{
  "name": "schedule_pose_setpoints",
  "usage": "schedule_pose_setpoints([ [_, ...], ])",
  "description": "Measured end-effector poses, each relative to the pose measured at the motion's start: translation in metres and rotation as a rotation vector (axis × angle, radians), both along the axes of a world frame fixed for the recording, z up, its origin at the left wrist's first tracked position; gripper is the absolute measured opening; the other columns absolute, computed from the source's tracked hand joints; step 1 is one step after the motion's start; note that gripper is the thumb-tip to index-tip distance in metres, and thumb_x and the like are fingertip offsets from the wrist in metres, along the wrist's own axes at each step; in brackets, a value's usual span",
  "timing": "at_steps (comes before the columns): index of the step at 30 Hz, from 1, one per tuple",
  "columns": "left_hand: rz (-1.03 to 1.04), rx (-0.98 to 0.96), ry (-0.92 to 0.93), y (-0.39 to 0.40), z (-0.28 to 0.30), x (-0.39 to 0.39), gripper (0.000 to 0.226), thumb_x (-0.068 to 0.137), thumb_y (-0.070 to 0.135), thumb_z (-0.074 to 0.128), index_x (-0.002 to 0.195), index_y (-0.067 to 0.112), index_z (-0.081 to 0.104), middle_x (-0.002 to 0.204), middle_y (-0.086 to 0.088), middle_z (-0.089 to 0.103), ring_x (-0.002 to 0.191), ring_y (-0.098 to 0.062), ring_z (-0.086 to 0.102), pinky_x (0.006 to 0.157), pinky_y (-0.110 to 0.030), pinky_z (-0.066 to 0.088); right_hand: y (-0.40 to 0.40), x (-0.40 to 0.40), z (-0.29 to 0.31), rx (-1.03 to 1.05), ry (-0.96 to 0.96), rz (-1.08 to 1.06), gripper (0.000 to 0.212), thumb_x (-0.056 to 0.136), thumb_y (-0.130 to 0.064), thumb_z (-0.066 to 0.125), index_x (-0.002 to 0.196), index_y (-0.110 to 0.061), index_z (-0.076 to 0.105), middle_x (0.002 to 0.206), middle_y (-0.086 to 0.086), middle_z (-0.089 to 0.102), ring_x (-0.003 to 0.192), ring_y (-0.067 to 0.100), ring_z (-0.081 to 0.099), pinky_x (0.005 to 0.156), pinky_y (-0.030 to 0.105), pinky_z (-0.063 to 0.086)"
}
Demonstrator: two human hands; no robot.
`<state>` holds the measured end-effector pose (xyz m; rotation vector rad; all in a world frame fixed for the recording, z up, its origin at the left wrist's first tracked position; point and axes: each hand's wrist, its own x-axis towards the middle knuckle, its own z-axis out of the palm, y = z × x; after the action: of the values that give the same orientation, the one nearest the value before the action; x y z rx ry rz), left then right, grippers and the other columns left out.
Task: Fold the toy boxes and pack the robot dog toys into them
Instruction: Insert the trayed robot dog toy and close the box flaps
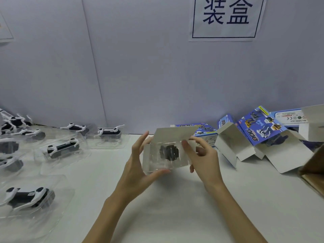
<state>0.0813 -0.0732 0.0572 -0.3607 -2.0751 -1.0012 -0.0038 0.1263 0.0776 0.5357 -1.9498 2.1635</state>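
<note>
Black and white robot dog toys (61,149) lie in shiny clear plastic trays on the left of the white table (175,199). In the middle, the left hand (138,165) grips the open toy box (166,151) with curled fingers, and something dark, maybe a dog, sits inside. The right hand (203,155) pinches its smooth grey flap; blue folded boxes (259,127) lie on the right.

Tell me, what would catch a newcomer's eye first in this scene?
First, the two hands in the middle: the left hand and right hand hold a toy box with its end flap open and a dark toy visible inside. To the left lie robot dog toys in clear plastic trays, to the right a heap of blue printed boxes, and on the wall above hangs a sign with two large characters.
</note>
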Motion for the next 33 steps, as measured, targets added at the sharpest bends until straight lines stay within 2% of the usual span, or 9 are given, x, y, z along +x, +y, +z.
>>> schedule_pose_setpoints([
  [3,-0.054,0.356,0.066,0.003,0.008,0.0,0.093,0.069,0.049,0.094,0.139,0.042,0.034,0.134,0.002,0.065,0.12,-0.021,0.068,0.097,-0.029,0.056,-0.002,0.004,0.005,-0.038,0.073,-0.006,0.015,0.099,-0.039,0.067,0.113,-0.037,0.072,0.083,-0.004,0.068,0.057,0.016,0.055,0.052,0.03,0.05],
  [6,-0.064,0.527,0.138,0.0,0.015,0.002,0.066,0.075,0.051,0.088,0.121,0.045,0.041,0.111,0.007,0.074,0.093,-0.015,0.075,0.075,-0.026,0.062,-0.01,0.016,0.006,0.083,0.249,0.021,0.023,0.103,-0.045,0.053,0.124,-0.048,0.063,0.109,-0.022,0.069,0.093,0.005,0.066,0.077,0.017,0.052],
  [9,-0.083,0.635,0.127,0.003,0.021,0.003,0.055,0.079,0.046,0.083,0.118,0.043,0.044,0.104,0.004,0.077,0.086,-0.015,0.074,0.07,-0.024,0.059,-0.02,0.023,-0.001,0.229,0.377,0.045,0.042,0.107,-0.05,0.04,0.149,-0.044,0.045,0.148,-0.027,0.051,0.137,-0.002,0.048,0.105,0.015,0.043],
  [12,-0.098,0.701,0.086,0.007,0.024,0.002,0.051,0.082,0.053,0.078,0.12,0.043,0.046,0.096,0.003,0.075,0.074,-0.014,0.068,0.06,-0.023,0.055,-0.026,0.025,-0.008,0.307,0.382,0.148,0.065,0.107,-0.055,0.039,0.165,-0.035,0.019,0.166,-0.025,0.027,0.154,-0.002,0.023,0.123,0.025,0.028],
  [16,-0.037,0.601,0.078,0.008,0.025,0.006,0.059,0.082,0.075,0.069,0.13,0.05,0.046,0.111,0.017,0.063,0.062,-0.015,0.061,0.055,-0.026,0.056,-0.029,0.029,-0.005,0.201,0.398,0.212,0.066,0.109,-0.042,0.05,0.164,-0.044,0.013,0.164,-0.032,0.026,0.148,-0.012,0.027,0.103,0.0,0.034],
  [20,-0.098,0.438,-0.006,0.008,0.021,0.008,0.066,0.086,0.044,0.079,0.141,0.036,0.042,0.129,0.023,0.055,0.078,-0.036,0.073,0.06,-0.056,0.063,-0.028,0.028,-0.004,0.146,0.374,0.152,0.067,0.101,-0.065,0.049,0.161,-0.05,0.023,0.16,-0.032,0.035,0.148,-0.002,0.036,0.107,0.014,0.043],
  [23,-0.085,0.424,-0.046,0.002,0.021,0.005,0.068,0.082,0.044,0.085,0.137,0.03,0.046,0.129,0.016,0.055,0.097,-0.033,0.075,0.071,-0.054,0.065,-0.026,0.025,-0.005,0.138,0.365,0.157,0.061,0.101,-0.06,0.049,0.158,-0.05,0.03,0.16,-0.026,0.038,0.143,0.011,0.048,0.103,0.04,0.056],
  [28,-0.09,0.469,-0.086,-0.003,0.026,0.007,0.064,0.072,0.061,0.088,0.117,0.034,0.053,0.118,0.007,0.063,0.103,-0.03,0.074,0.069,-0.054,0.065,-0.023,0.023,-0.003,0.193,0.439,0.151,0.037,0.107,-0.05,0.045,0.142,-0.042,0.053,0.144,-0.012,0.054,0.136,0.011,0.052,0.091,0.014,0.052],
  [33,-0.044,0.487,-0.074,-0.011,0.029,0.009,0.048,0.069,0.07,0.084,0.094,0.037,0.061,0.119,0.004,0.069,0.111,-0.029,0.07,0.088,-0.064,0.057,-0.026,0.021,0.004,0.244,0.419,0.076,0.062,0.098,-0.078,0.03,0.11,-0.032,0.069,0.127,-0.004,0.06,0.131,0.007,0.054,0.093,0.019,0.05],
])
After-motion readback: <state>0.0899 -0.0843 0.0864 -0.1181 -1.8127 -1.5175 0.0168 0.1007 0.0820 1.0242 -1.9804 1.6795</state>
